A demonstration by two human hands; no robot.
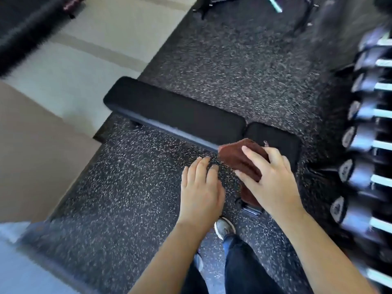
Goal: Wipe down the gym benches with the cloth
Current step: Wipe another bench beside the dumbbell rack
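A black padded gym bench (169,109) runs from the middle left toward the right, with a shorter seat pad (275,136) at its near end. A reddish-brown cloth (239,155) hangs in front of the seat pad's near edge. My right hand (269,179) grips the cloth, fingers spread over its top and thumb curled round its lower side. My left hand (201,187) hovers to the left of the cloth above the floor, fingers straight and together, holding nothing. Part of the cloth is hidden under my right hand.
A rack of dumbbells (360,145) lines the right edge. Speckled black rubber flooring (127,187) surrounds the bench. Another dark padded bench (27,28) lies at the top left on pale flooring. A black metal frame (301,20) stands at the top. My shoe (224,227) is below the hands.
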